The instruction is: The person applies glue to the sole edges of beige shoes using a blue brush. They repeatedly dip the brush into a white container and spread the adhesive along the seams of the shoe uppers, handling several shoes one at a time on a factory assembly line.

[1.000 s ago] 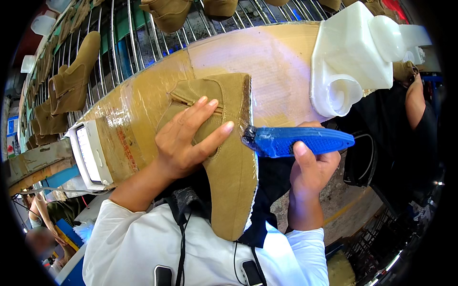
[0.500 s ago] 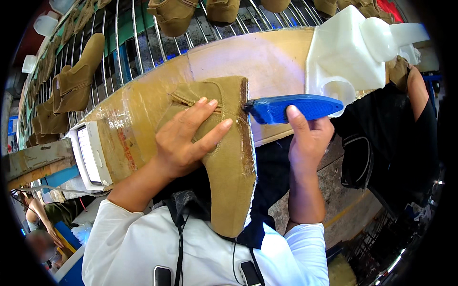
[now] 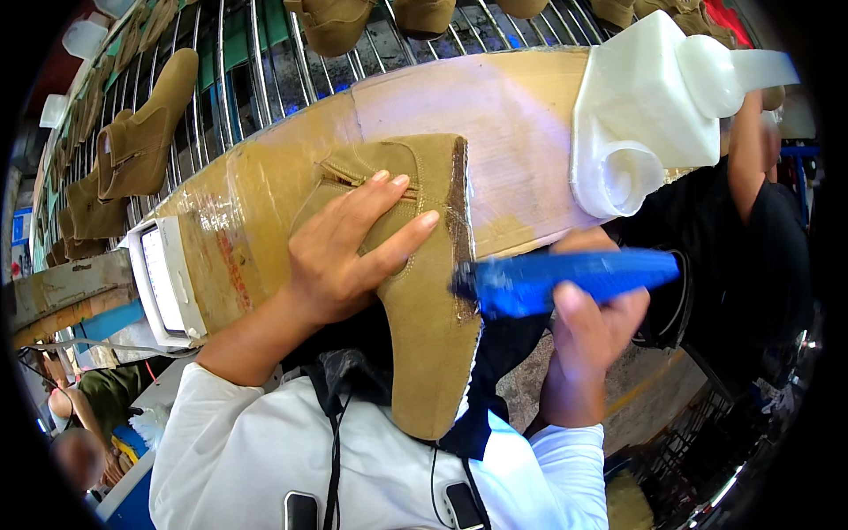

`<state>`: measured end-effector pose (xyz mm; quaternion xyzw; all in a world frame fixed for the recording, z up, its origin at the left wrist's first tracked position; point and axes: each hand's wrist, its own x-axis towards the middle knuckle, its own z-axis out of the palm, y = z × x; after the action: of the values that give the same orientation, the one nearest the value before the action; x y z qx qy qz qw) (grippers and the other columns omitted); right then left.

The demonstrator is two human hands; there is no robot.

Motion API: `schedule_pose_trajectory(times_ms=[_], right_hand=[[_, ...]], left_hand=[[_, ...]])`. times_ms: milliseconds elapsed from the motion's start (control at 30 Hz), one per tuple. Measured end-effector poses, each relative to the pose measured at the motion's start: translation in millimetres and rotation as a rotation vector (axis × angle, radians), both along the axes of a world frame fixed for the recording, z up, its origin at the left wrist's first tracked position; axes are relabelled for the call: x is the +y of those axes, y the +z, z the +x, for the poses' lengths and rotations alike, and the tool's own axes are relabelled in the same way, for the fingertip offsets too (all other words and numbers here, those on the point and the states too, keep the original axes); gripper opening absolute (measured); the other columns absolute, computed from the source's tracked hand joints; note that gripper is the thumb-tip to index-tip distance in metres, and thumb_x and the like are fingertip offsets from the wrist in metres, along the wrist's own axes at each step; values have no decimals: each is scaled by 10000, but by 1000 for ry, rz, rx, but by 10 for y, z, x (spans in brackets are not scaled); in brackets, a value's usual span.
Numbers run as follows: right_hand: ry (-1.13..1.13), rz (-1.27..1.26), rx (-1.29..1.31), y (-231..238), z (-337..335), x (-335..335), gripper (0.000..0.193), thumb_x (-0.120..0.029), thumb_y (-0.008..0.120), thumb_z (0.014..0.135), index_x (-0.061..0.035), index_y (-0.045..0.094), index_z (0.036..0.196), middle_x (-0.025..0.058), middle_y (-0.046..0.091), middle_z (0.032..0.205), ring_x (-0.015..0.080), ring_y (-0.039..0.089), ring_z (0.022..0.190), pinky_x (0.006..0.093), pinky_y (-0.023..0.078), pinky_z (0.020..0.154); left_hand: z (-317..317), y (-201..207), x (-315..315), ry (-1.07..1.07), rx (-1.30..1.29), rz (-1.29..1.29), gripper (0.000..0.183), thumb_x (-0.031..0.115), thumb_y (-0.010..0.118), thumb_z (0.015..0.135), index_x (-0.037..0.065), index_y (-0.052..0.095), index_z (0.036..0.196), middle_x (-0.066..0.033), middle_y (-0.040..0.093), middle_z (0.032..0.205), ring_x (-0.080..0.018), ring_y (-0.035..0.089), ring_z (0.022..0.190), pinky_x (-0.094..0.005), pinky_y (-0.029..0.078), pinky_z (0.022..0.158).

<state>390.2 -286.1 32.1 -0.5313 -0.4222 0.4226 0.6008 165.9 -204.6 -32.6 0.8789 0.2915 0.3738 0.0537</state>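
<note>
A tan suede ankle boot [image 3: 433, 344] with a side zipper lies over the cardboard's near edge and my lap, its toe toward me. My left hand [image 3: 349, 247] holds it, thumb and fingers spread across its side by the zipper. Along the boot's right edge, next to the sole, runs a dark, wet-looking brown band. In my right hand [image 3: 596, 327] is a blue-handled brush [image 3: 574, 276], gripped between thumb and fingers and blurred by motion. Its dark bristle end touches or nearly touches the band around the boot's middle.
A white plastic bottle [image 3: 649, 97] with a round cup opening [image 3: 629, 179] stands on the cardboard [image 3: 495, 106] at the far right. Beyond are metal rack bars [image 3: 256, 71] carrying several tan boots [image 3: 146, 141]. A white-framed device [image 3: 163, 283] sits at left. Another person's arm [image 3: 751, 159] shows at right.
The brush has moved toward me along the boot's edge, and my right hand has shifted with it, nearer and to the right. My left hand and the boot stay almost still.
</note>
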Motion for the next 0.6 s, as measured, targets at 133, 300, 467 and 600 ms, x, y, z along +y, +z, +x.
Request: schedule_pose_trajectory(times_ms=[133, 300, 467, 600], right_hand=[[159, 278, -155, 233, -28, -174, 275, -167, 808, 658, 30, 658, 779, 115, 613, 648, 192, 557, 518, 303, 446, 489], [-121, 152, -74, 215, -1, -107, 299, -186, 781, 679, 39, 635, 812, 109, 604, 765, 143, 532, 609, 269, 425, 549], [-32, 233, -127, 237, -8, -114, 280, -208, 771, 681, 22, 651, 786, 96, 601, 711, 166, 531, 584, 275, 411, 531], [369, 379, -27, 391, 108, -206, 364, -259, 828, 643, 14, 650, 802, 95, 598, 694, 167, 544, 544, 276, 440, 487]], left_hand=[[5, 21, 13, -3, 7, -1, 447, 124, 680, 704, 186, 636, 1145, -148, 610, 1127, -311, 648, 951, -350, 550, 738], [15, 87, 35, -8, 14, -21, 495, 141, 681, 704, 221, 619, 1189, -149, 611, 1123, -310, 646, 947, -355, 542, 736], [8, 164, 96, -38, 51, -40, 574, 151, 698, 674, 254, 597, 1230, -142, 613, 1124, -301, 642, 961, -353, 528, 740], [6, 259, 139, -71, 121, -60, 564, 172, 756, 646, 187, 605, 1189, -158, 621, 1126, -314, 646, 958, -358, 523, 753]])
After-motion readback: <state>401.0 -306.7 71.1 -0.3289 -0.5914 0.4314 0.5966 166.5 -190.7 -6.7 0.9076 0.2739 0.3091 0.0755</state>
